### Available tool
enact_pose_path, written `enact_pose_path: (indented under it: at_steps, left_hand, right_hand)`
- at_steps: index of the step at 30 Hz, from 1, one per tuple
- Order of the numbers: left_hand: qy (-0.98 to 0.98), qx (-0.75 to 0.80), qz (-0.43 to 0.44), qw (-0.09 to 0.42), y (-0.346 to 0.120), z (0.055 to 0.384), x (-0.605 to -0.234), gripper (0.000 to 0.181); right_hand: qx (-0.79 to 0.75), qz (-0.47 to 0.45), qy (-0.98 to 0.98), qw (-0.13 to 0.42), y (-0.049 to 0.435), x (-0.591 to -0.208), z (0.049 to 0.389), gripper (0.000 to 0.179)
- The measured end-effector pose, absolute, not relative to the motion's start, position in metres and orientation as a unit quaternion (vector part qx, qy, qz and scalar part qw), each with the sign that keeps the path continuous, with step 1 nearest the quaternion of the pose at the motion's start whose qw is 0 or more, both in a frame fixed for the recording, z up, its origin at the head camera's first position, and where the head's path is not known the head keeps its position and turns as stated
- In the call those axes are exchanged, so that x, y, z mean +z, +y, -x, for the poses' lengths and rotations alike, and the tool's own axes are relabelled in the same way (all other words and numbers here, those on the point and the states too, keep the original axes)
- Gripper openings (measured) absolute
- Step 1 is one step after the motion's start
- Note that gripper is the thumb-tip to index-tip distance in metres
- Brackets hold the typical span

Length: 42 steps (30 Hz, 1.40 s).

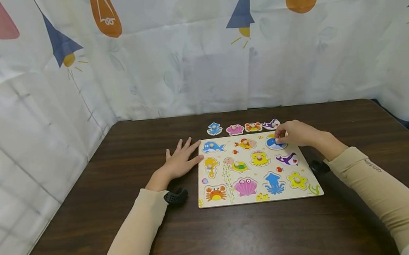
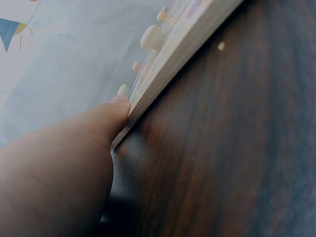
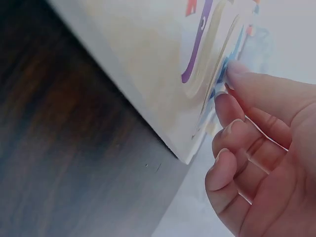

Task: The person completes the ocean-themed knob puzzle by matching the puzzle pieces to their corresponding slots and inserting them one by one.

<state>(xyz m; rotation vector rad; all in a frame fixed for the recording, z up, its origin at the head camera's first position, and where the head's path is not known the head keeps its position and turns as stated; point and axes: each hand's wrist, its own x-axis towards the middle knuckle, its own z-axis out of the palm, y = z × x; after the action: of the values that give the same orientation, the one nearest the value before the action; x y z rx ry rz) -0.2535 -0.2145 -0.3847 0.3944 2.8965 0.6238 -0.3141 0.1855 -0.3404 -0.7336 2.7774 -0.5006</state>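
A pale wooden peg puzzle board [image 1: 201, 171] with sea animal pictures lies on the table. At its upper right, my right hand [image 1: 296, 133] pinches a blue whale-like puzzle piece [image 1: 276, 145] between thumb and fingertips. The piece is over its recess; whether it sits flush I cannot tell. In the right wrist view, the other fingers curl loosely beside the board's edge, and the blue piece [image 3: 222, 74] is partly hidden. My left hand [image 1: 178, 162] rests on the table with fingers spread, its thumb [image 2: 116, 118] touching the board's left edge.
Behind the board lie loose pieces in a row: a blue squid [image 1: 214, 129], a pink shell [image 1: 235, 130], an orange crab [image 1: 253, 127] and a purple whale [image 1: 271, 124]. The dark wooden table [image 1: 268, 237] reaches back to a patterned curtain [image 1: 214, 76].
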Motion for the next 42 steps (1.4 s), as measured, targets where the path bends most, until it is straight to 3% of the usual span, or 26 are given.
enact_pose_path:
  at_steps: [16, 28, 42]
  left_hand:
    - [0.965, 0.212, -0.136, 0.075, -0.214, 0.252, -0.384, 0.069]
    - [0.965, 0.214, -0.134, 0.078, -0.214, 0.252, -0.385, 0.07]
    - [0.966, 0.208, -0.131, 0.078, -0.215, 0.253, -0.385, 0.071]
  right_hand:
    - [-0.194, 0.256, 0.94, 0.114, 0.195, -0.338, 0.311, 0.02]
    - [-0.236, 0.245, 0.939, 0.05, 0.204, -0.322, 0.313, 0.024]
    - [-0.269, 0.214, 0.939, 0.026, 0.204, -0.319, 0.326, 0.027]
